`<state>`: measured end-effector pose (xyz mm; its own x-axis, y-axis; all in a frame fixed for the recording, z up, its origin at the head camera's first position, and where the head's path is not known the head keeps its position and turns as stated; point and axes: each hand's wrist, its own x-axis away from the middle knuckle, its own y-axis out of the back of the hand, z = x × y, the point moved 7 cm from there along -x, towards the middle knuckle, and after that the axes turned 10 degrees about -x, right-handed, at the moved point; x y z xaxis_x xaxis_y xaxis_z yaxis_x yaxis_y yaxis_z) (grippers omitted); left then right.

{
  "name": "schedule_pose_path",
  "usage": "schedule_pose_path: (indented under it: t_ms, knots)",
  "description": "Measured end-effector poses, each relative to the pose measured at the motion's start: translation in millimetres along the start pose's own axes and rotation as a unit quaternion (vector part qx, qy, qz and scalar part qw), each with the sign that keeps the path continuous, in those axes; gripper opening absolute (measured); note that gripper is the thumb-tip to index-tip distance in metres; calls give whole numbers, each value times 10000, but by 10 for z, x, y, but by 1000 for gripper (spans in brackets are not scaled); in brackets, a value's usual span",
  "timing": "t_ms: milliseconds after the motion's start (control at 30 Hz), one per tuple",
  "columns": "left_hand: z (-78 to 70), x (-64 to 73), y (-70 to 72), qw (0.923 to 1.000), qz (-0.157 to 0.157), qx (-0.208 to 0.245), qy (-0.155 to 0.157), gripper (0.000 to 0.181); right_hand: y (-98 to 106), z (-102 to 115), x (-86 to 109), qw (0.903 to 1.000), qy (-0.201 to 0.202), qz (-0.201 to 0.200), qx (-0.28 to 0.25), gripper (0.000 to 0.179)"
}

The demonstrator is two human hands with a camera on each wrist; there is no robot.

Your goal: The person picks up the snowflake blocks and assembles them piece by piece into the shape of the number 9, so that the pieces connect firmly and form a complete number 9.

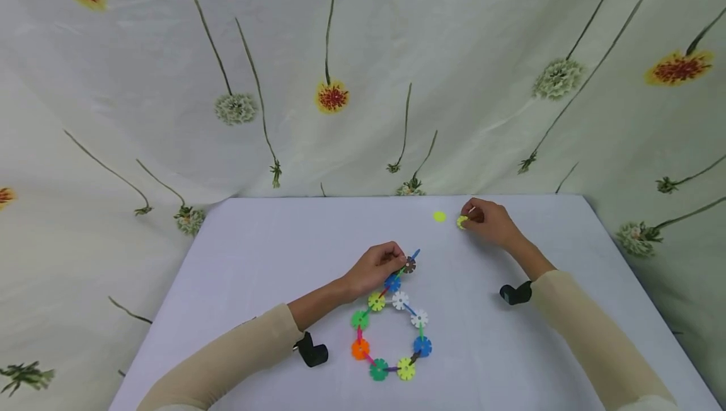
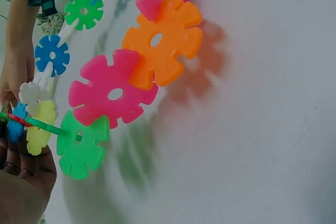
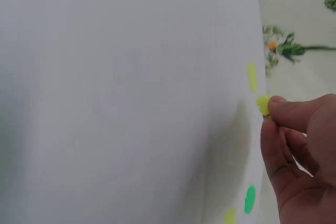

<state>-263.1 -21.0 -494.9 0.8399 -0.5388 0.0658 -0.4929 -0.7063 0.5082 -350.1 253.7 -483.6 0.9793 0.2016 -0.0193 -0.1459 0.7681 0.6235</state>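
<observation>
My left hand (image 1: pixel 370 269) grips the top of a chain of notched plastic discs, close to a brown disc (image 1: pixel 410 265) and a blue disc (image 1: pixel 392 282). Below it the chain forms a closed loop, with an orange disc (image 1: pixel 360 349), a dark green disc (image 1: pixel 379 370) and a white disc (image 1: pixel 420 318) among its links. Seen from the left wrist, part of the chain, including a pink disc (image 2: pixel 107 90), hangs over the white surface. At the far side of the table, my right hand (image 1: pixel 489 225) pinches a yellow notched disc (image 3: pixel 263 104) between thumb and fingertips.
A flat yellow spot (image 1: pixel 439 216) lies by the far table edge, left of the right hand. The right wrist view also shows a green spot (image 3: pixel 250 199) along that edge. A flower-printed curtain (image 1: pixel 363 146) hangs behind the white table (image 1: pixel 272 234). Black cameras sit at both wrists.
</observation>
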Motion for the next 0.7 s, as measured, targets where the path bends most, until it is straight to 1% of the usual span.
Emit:
schedule_pose_path:
  t_ms: [67,133,233,333,433,500,600,700]
  knots:
    - [15,0,-1,10000,4,9,55,21,-105,119,52,9982,78,70,-595,17]
    - [28,4,-3,9999,5,7,115,22,-218,218,108,9918,8,202,-1265,21]
    - [36,8,-3,9998,-8,-18,181,23,-371,339,193,9754,-185,376,-2163,24]
    - [35,14,0,9997,-24,-51,218,25,-488,433,270,9603,-292,509,-2726,26]
    - [42,20,4,9996,-9,-70,260,26,-572,503,331,9484,-301,606,-3097,27]
    - [52,17,6,9997,-2,-75,251,25,-613,541,357,9434,-282,650,-3240,27]
    - [68,5,5,9997,12,-53,245,24,-658,588,382,9399,-226,713,-3332,28]
    - [69,-3,2,9997,27,-26,222,24,-693,617,394,9409,-179,755,-3298,27]
